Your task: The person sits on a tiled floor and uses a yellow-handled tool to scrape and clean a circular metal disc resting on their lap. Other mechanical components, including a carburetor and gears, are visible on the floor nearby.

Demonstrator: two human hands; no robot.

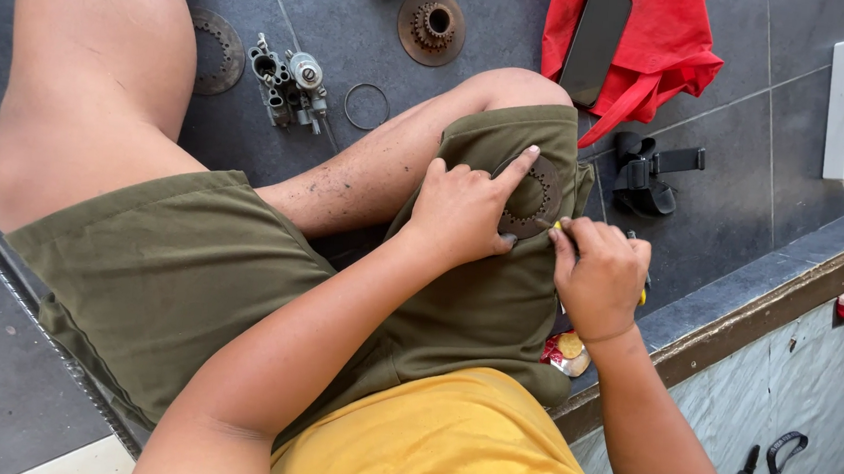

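The toothed metal disc (532, 198) lay on my right thigh, pinned flat under my left hand (464, 210). My right hand (600, 276) was closed around a yellow-handled tool (558, 228), its tip at the disc's edge. A carburettor (288, 84) sat on the tiled floor (736, 207) beyond.

Dark grey tiled floor (379, 23) is carrying scattered parts: a rusty toothed disc (431, 27), a flat metal plate (218, 50), a carburettor (288, 84), a thin ring (366, 106), black straps (648, 170), and a red cloth (669, 36) with a phone (595, 42) lying on it.
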